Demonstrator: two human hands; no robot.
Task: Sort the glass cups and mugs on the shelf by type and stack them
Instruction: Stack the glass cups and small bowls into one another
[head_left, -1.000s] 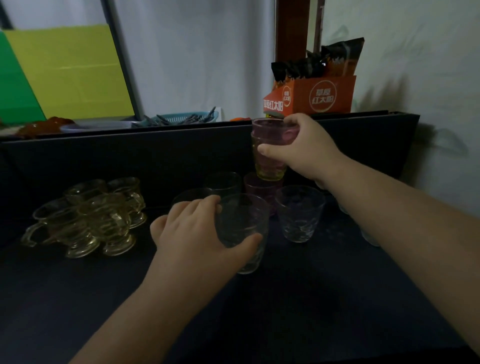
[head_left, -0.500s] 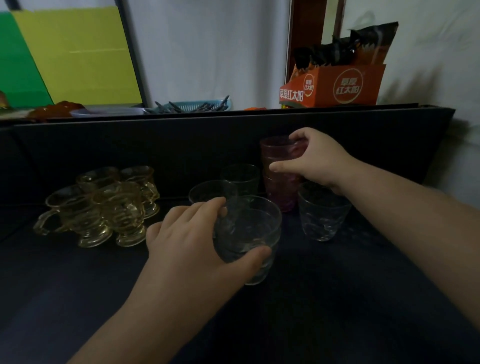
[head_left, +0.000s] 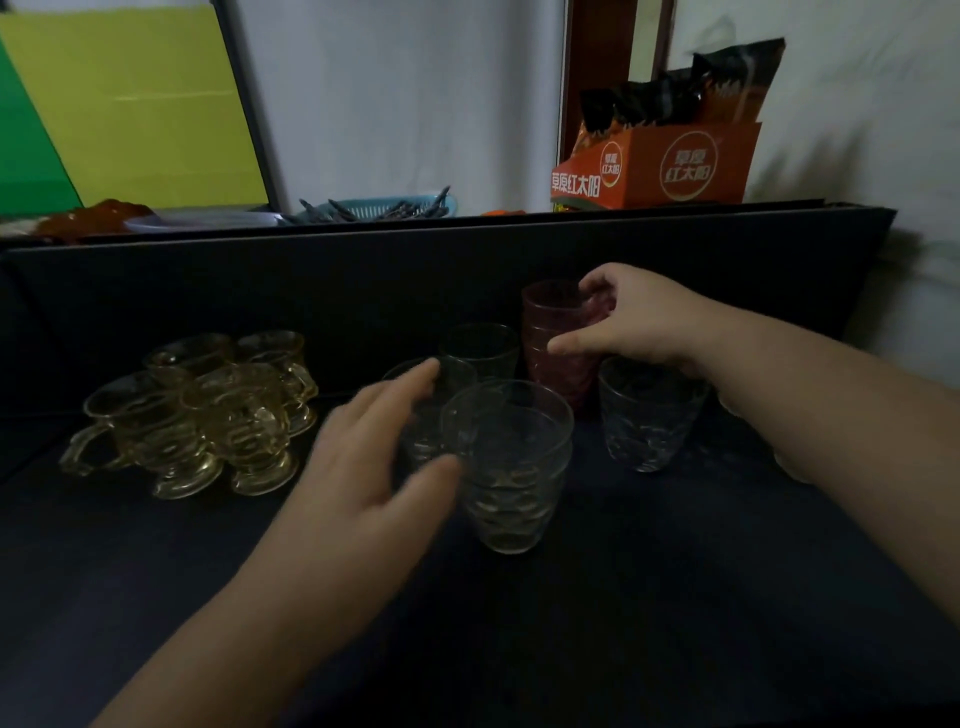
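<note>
Glass could chip: the right hand (head_left: 641, 325) grips the pink stack (head_left: 558, 343), while the left hand (head_left: 379, 462), fingers spread, crowds the clear stack (head_left: 511, 467).

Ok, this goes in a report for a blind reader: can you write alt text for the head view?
A person's right hand grips the top of a stack of red glass cups at the back of a dark shelf, while the open left hand sits beside a stack of clear glass cups. Amber glass mugs cluster at left.
</note>
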